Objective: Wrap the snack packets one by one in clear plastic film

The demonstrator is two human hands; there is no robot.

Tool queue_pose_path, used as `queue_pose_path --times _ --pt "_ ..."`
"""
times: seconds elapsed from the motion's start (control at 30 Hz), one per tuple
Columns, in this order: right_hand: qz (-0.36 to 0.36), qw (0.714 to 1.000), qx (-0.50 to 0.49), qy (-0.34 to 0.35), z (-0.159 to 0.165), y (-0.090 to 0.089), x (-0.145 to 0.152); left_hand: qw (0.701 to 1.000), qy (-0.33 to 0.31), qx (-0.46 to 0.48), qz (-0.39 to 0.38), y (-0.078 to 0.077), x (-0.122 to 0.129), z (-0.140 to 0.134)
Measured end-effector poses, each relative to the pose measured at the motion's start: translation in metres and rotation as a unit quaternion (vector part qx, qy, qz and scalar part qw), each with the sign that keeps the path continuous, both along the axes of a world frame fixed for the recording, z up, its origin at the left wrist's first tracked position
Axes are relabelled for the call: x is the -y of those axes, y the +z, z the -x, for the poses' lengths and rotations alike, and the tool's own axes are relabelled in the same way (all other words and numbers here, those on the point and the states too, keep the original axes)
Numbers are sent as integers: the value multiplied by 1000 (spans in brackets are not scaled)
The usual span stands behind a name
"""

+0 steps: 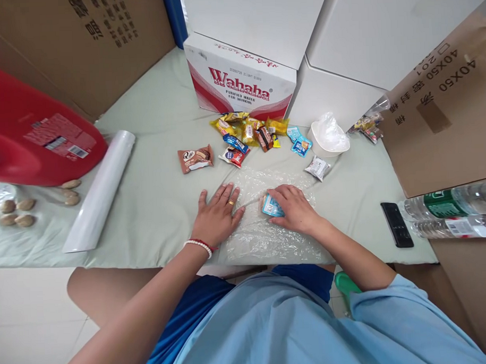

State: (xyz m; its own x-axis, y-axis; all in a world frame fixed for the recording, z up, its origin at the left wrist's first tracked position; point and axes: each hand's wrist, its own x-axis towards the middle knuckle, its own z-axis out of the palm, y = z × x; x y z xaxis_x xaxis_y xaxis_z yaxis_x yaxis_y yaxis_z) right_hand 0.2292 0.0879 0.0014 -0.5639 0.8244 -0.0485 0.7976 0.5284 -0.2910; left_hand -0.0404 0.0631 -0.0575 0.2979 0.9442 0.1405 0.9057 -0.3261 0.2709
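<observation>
A crinkled sheet of clear plastic film (245, 243) lies spread on the table in front of me. My left hand (217, 217) rests flat with fingers spread, across the film's left edge. Near the film's middle, my right hand (295, 208) curls its thumb and fingers around a small blue snack packet (271, 205), which sits low on the film. Part of the packet is hidden under the fingers. Beyond the film lie a brown snack packet (195, 158), a pile of yellow snack packets (248, 131), more blue packets (301, 146) and a silver packet (318, 168).
A plastic roll (102, 192), a red jug (41, 125) and several brown oval items (24, 204) are at left. A Wahaha carton (241, 78) stands behind. To the right are a white bowl (321, 147), a black phone (396, 224) and plastic bottles (459, 201).
</observation>
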Motion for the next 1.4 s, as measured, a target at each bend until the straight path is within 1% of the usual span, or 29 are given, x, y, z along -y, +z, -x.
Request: queue_pose_path --times 0.1,0.23,0.43,0.67,0.77,0.93,1.0,1.17,1.3,1.4 --pt "-14 1000 9 11 5 -2 2 1000 0 0 2 0 0 0" --pt "-18 1000 9 21 10 -1 -2 1000 -2 1 3 1 0 0" --pt "45 998 40 -3 15 -2 -9 1000 3 1 4 2 0 -1" --pt "51 998 42 19 11 0 -5 1000 4 -1 7 3 0 -1" --pt "55 998 22 31 8 -1 -3 1000 5 1 8 3 0 -1" --pt "42 996 -72 30 -6 -8 -5 1000 3 13 10 3 0 -1" --pt "42 994 -93 24 -13 -11 -6 1000 2 18 12 4 0 -1" --pt "48 996 -72 28 -20 -14 -5 1000 5 12 16 4 1 -1" --pt "23 997 -59 37 -11 -12 -3 1000 4 7 17 5 1 -2" --pt "11 999 -18 40 -3 -9 -4 1000 6 7 18 6 1 -2"
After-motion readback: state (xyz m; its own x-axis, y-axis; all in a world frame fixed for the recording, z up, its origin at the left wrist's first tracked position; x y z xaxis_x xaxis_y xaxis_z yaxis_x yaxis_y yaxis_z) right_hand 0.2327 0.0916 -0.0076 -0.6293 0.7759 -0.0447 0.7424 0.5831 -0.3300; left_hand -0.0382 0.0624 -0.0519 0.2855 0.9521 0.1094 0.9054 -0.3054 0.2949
